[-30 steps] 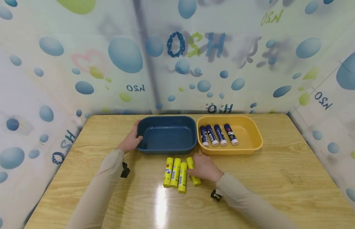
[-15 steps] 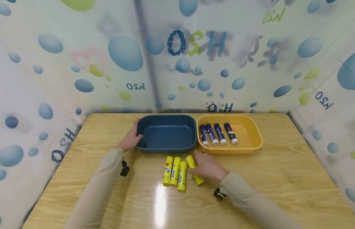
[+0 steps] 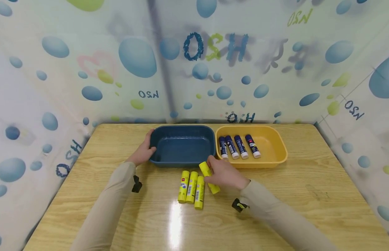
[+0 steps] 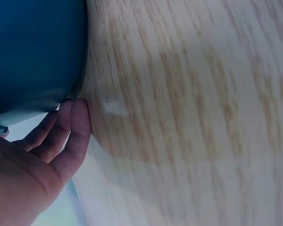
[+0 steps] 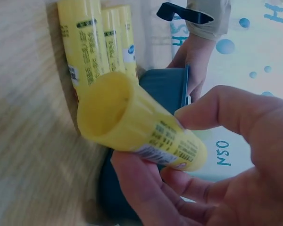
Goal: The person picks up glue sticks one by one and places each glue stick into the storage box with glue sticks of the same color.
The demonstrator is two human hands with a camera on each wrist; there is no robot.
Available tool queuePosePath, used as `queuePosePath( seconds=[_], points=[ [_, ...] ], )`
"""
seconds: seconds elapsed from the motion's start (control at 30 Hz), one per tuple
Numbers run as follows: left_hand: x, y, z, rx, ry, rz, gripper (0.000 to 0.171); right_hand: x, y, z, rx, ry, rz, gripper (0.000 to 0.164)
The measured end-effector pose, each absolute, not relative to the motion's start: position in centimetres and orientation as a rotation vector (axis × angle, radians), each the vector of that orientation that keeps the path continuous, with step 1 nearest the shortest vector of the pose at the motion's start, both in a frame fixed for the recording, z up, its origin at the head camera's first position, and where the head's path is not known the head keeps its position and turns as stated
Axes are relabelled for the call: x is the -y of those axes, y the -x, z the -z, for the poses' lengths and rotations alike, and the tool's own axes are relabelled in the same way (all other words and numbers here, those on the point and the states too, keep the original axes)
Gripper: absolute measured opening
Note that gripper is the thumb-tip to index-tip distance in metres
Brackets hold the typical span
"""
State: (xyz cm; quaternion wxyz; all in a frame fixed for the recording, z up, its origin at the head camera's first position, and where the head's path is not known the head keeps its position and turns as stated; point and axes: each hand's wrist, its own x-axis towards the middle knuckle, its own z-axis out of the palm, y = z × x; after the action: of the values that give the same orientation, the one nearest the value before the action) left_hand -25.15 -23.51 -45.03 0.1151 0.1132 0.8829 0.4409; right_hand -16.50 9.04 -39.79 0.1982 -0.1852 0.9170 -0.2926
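Observation:
My right hand point(image 3: 226, 173) pinches a yellow glue stick point(image 5: 151, 129) between thumb and fingers, tilted over the table in front of the blue bin. Its round, hollow end faces the right wrist camera. Beside it on the table, three more yellow glue sticks point(image 3: 191, 187) lie in a row. At the left end of the dark blue plastic bin point(image 3: 182, 150), my left hand point(image 3: 142, 152) holds the wall, thumb at the rim and fingers along the outside point(image 4: 63, 134). No items show inside the blue bin.
A yellow-orange bin point(image 3: 269, 146) stands against the blue bin's right side, with several dark blue, white-ended glue sticks point(image 3: 241, 146) lying in its left part. Both bins sit near the back edge of the wooden table point(image 3: 304, 195), before a patterned wall covering point(image 3: 194, 87).
The right hand has lifted the fourth yellow glue stick away from the row and moved it up toward the blue bin. The left hand stays at the blue bin's end.

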Motion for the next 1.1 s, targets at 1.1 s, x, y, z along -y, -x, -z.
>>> queuePosePath(
  seconds=[1.1],
  points=[
    [23.4, 25.1, 45.0, -2.592, -0.334, -1.317, 0.074, -5.1, 26.1, 36.9, -2.369, 0.368, 0.864, 0.028]
  ],
)
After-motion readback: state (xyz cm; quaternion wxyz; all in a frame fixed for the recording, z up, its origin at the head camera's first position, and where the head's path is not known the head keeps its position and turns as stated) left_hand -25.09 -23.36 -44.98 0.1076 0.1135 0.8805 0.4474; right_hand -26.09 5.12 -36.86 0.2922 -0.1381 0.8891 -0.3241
